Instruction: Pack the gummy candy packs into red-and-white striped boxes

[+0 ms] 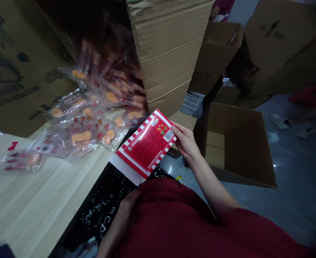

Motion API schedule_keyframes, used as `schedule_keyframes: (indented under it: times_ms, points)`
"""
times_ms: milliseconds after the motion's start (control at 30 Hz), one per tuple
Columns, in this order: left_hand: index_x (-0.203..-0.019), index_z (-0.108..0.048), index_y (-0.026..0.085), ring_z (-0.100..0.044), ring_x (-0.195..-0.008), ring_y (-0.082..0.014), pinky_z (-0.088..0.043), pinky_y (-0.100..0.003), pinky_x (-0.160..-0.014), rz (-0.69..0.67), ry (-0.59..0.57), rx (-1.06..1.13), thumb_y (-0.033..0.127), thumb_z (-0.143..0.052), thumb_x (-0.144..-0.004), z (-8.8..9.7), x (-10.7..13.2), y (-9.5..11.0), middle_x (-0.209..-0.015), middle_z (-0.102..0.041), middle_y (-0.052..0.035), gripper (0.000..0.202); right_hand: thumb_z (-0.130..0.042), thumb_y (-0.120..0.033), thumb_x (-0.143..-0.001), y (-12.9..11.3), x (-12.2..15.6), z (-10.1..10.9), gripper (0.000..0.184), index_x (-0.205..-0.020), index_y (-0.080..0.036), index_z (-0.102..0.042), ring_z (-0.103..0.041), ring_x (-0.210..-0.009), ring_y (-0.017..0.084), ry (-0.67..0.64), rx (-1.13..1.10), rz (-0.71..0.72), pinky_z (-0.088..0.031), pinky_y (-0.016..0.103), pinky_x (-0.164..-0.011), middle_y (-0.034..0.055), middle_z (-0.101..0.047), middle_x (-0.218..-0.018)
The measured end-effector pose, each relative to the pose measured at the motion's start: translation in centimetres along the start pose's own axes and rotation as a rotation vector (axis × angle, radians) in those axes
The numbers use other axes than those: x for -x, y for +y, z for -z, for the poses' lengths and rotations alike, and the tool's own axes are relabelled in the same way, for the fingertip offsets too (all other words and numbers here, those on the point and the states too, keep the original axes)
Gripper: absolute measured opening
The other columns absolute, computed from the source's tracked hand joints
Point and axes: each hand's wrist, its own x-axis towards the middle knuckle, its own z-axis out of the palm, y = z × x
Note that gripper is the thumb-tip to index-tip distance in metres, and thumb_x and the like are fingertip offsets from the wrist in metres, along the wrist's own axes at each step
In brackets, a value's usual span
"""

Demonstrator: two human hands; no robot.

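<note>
My left hand (129, 203) is low and close to me, right of the pale wooden table (34, 208), next to my dark red cloth shirt (179, 218). It is dim and smeary there, so I can't tell if its fingers are spread or pressed together.

A bit farther out, my right hand (186, 143) pinches one edge of the flat red card packet with white stripes (149, 143). The packet is up in the air, just past the table's right edge. Only that one hand seems to hold it, near one end, so it could tip or slip and drop beside the table. The white paper flap (125, 173) sticks out at the low end, so it could bend if it bumps my leg.

The packet's long way runs slantwise: the flap end points back toward me and the table's edge, and the other end points up and away.

Farther off, clear plastic bags with orange bits (81, 138) lie heaped on the table's far part. Past the table's right side, the open brown cardboard box (249, 143) sits on the floor.
</note>
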Motion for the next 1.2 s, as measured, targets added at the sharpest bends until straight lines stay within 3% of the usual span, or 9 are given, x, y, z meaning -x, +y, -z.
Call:
schedule_keyframes:
  times_ms: [167, 433, 533, 633, 767, 867, 1033, 1133, 1200]
  points:
    - [-0.091, -0.065, 0.018, -0.061, -0.078, -0.0200, -0.047, -0.027, -0.072, 0.055, -0.016, 0.078, 0.030, -0.047, -0.101, 0.3, -0.5, 0.1, -0.087, -0.067, -0.0055, 0.024, -0.095, -0.042, -0.063, 0.6, 0.0, -0.9, 0.043, -0.102, -0.027, -0.083, -0.077, -0.084, 0.023, 0.002, 0.004, -0.064, -0.061, 0.045, -0.091, 0.0026, -0.084, -0.093]
    - [-0.093, -0.066, 0.020, -0.061, -0.089, -0.0188, -0.045, -0.026, -0.082, 0.015, -0.079, 0.207, 0.032, -0.052, -0.102, 0.4, -1.0, 2.6, -0.095, -0.068, -0.0042, 0.021, -0.095, -0.043, -0.063, 1.0, 0.4, -2.8, 0.046, -0.104, -0.026, -0.083, -0.077, -0.084, 0.023, -0.045, 0.068, -0.106, -0.061, 0.042, -0.091, 0.0030, -0.084, -0.095]
    - [-0.089, -0.065, 0.019, -0.059, -0.085, -0.0174, -0.044, -0.025, -0.078, -0.005, -0.082, 0.232, 0.032, -0.052, -0.102, 0.2, 0.3, 1.5, -0.091, -0.067, -0.0037, 0.022, -0.095, -0.042, -0.065, 1.1, 0.7, -4.3, 0.044, -0.104, -0.026, -0.083, -0.077, -0.085, 0.023, -0.113, 0.092, -0.119, -0.061, 0.042, -0.091, 0.0030, -0.084, -0.097]
    - [-0.089, -0.064, 0.019, -0.057, -0.082, -0.0171, -0.043, -0.026, -0.076, -0.031, 0.001, 0.236, 0.030, -0.051, -0.102, -0.7, 2.9, 0.3, -0.089, -0.067, -0.0042, 0.021, -0.094, -0.041, -0.066, 1.7, 1.0, -6.3, 0.042, -0.105, -0.027, -0.082, -0.077, -0.087, 0.022, -0.183, 0.102, -0.117, -0.061, 0.042, -0.092, 0.0028, -0.084, -0.100]
    - [-0.086, -0.062, 0.019, -0.058, -0.082, -0.0181, -0.042, -0.027, -0.076, -0.044, 0.168, 0.213, 0.029, -0.050, -0.101, -2.0, 6.3, 0.7, -0.088, -0.066, -0.0050, 0.022, -0.093, -0.040, -0.069, 2.9, 1.5, -9.8, 0.042, -0.107, -0.029, -0.082, -0.077, -0.091, 0.024, -0.283, 0.102, -0.088, -0.062, 0.045, -0.091, 0.0037, -0.084, -0.102]
    - [-0.091, -0.067, 0.021, -0.062, -0.090, -0.0202, -0.045, -0.029, -0.083, -0.019, 0.202, 0.220, 0.025, -0.051, -0.099, -1.6, 6.7, 0.8, -0.096, -0.070, -0.0052, 0.018, -0.094, -0.039, -0.067, 3.3, 2.3, -12.6, 0.041, -0.104, -0.028, -0.082, -0.077, -0.094, 0.026, -0.336, 0.106, -0.065, -0.062, 0.046, -0.090, 0.0041, -0.084, -0.100]
    - [-0.086, -0.073, 0.019, -0.064, -0.082, -0.0183, -0.050, -0.027, -0.078, -0.091, -0.104, 0.347, 0.026, -0.060, -0.093, 1.1, 3.4, -2.6, -0.086, -0.073, -0.0015, 0.017, -0.093, -0.041, -0.067, 2.2, 3.8, -14.8, 0.045, -0.108, -0.028, -0.082, -0.077, -0.092, 0.026, -0.324, 0.118, 0.008, -0.064, 0.046, -0.087, 0.0043, -0.084, -0.101]
    - [-0.079, -0.075, 0.018, -0.067, -0.076, -0.0177, -0.053, -0.027, -0.073, -0.142, -0.255, 0.396, 0.027, -0.073, -0.084, 2.7, 1.5, -4.6, -0.080, -0.075, -0.0012, 0.011, -0.094, -0.041, -0.066, 1.6, 4.6, -13.7, 0.046, -0.108, -0.028, -0.081, -0.077, -0.092, 0.026, -0.247, 0.143, 0.050, -0.064, 0.045, -0.086, 0.0046, -0.084, -0.101]
    - [-0.077, -0.077, 0.017, -0.069, -0.069, -0.0185, -0.055, -0.028, -0.066, -0.150, -0.283, 0.437, 0.028, -0.082, -0.077, 4.1, 0.4, -5.5, -0.076, -0.076, -0.0020, 0.012, -0.094, -0.040, -0.067, 1.4, 5.2, -12.3, 0.044, -0.107, -0.028, -0.082, -0.076, -0.092, 0.024, -0.171, 0.168, 0.078, -0.063, 0.043, -0.087, 0.0048, -0.083, -0.102]
